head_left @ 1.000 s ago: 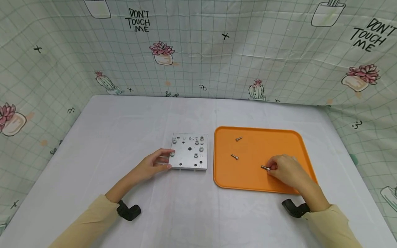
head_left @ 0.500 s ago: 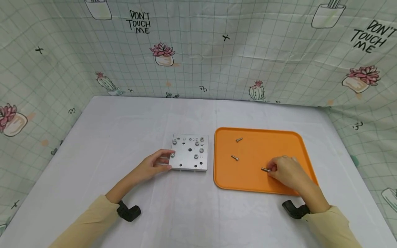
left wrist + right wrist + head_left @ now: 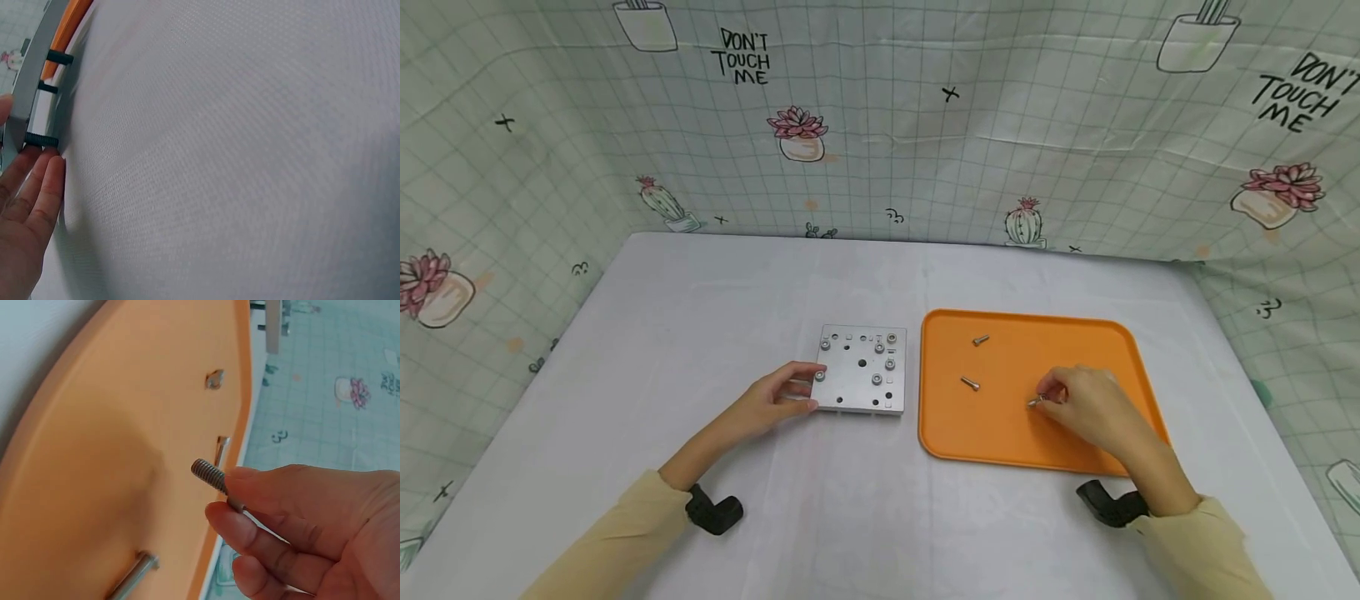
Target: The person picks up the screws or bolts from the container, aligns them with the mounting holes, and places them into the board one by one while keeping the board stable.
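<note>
My left hand point(image 3: 777, 393) grips the left edge of a silver metal plate point(image 3: 850, 390), which has several holes and several socket-head bolts standing in it. In the left wrist view, threaded bolt ends point(image 3: 42, 139) stick out below the plate, and my fingertips touch it close to one. Over the orange tray point(image 3: 940, 433), my right hand point(image 3: 1093, 408) pinches a bolt point(image 3: 210, 475) between thumb and forefinger. Its threaded end points away from the fingers; its head is mostly covered. Two other bolts, a far one point(image 3: 981, 340) and a nearer one point(image 3: 970, 383), lie on the tray.
In the right wrist view, one more bolt point(image 3: 132, 575) lies on the tray below my hand. The tray stands right of the plate on a white-covered table point(image 3: 737, 292). A patterned cloth point(image 3: 880, 125) hangs behind. A black wrist camera point(image 3: 715, 510) is on each forearm.
My right hand has lifted slightly and turned the pinched bolt, so less of it shows. My left hand and the plate keep their places; the head view has shifted a little.
</note>
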`<move>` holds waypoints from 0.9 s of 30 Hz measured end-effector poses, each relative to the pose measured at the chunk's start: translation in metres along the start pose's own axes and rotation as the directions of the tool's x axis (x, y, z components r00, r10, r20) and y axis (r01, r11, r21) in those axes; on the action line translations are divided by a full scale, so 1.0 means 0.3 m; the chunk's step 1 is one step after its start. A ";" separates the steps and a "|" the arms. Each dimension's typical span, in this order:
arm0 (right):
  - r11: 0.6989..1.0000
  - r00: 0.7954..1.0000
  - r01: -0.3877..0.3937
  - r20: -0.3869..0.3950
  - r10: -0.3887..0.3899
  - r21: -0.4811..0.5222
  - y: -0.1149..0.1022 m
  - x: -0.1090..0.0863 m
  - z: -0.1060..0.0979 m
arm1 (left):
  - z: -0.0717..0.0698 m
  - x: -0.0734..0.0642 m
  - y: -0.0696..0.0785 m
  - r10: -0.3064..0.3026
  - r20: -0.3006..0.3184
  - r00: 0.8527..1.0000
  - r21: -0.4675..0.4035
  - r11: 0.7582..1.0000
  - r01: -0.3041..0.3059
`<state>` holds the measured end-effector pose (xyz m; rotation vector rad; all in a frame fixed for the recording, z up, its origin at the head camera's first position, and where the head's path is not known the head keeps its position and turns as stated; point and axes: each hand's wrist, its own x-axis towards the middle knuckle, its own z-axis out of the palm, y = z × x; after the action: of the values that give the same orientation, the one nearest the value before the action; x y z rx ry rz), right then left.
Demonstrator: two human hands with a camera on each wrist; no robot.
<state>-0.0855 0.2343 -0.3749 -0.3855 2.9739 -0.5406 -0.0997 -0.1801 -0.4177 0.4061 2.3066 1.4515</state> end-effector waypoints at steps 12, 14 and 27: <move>0.988 0.995 0.093 -0.039 -0.089 0.119 -0.160 0.063 0.010 | 0.002 -0.001 -0.002 0.000 -0.003 1.000 0.000 1.000 0.000; 0.983 0.992 0.125 -0.052 -0.119 0.132 -0.195 0.075 0.015 | 0.001 -0.002 0.001 -0.002 -0.001 1.000 -0.003 1.000 0.002; 0.917 0.953 0.304 -0.080 -0.294 0.256 -0.379 0.143 0.123 | 0.002 -0.008 0.005 -0.004 0.000 1.000 0.000 1.000 0.004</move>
<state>-0.0957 0.1077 -0.3708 -0.8171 2.8357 -0.9751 -0.0972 -0.1801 -0.4162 0.4016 2.3064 1.4500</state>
